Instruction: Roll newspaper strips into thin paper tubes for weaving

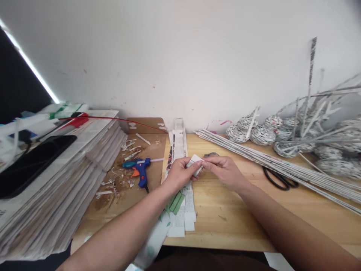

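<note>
While the left hand grips a small white paper piece at frame centre, above the worktop, the right hand appears to pinch its right edge. Step judged: two-handed paper handling; next move calls for light, steady finger pressure.

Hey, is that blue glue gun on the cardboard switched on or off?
Apparently on: a small red light shows on the body of the blue glue gun. Whether it is hot, I cannot tell.
</note>
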`<state>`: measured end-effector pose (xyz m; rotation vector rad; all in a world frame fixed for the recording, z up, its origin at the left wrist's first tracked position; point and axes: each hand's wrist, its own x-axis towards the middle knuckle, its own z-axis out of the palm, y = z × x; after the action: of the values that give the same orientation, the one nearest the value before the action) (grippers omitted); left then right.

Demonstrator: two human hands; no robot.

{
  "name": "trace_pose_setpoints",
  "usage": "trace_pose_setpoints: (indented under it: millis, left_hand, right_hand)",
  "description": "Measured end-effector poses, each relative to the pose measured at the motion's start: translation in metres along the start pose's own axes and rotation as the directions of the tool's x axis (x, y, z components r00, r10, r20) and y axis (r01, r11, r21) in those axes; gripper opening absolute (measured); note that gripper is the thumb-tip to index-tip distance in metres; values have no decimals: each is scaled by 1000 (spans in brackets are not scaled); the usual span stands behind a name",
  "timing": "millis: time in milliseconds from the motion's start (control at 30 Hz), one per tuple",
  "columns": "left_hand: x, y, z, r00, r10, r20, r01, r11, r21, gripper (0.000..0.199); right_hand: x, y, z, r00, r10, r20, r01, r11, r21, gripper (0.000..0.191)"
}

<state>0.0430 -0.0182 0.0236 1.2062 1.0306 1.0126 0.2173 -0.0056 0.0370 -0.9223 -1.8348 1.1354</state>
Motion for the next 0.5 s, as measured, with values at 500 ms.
trace_pose_setpoints:
  millis: [500]
  left_hand:
    - [-1,-2,0,995,61,76,-62,998,9,43]
  right_hand:
    - [-1,5,5,983,156,-98,-145,983,112,30]
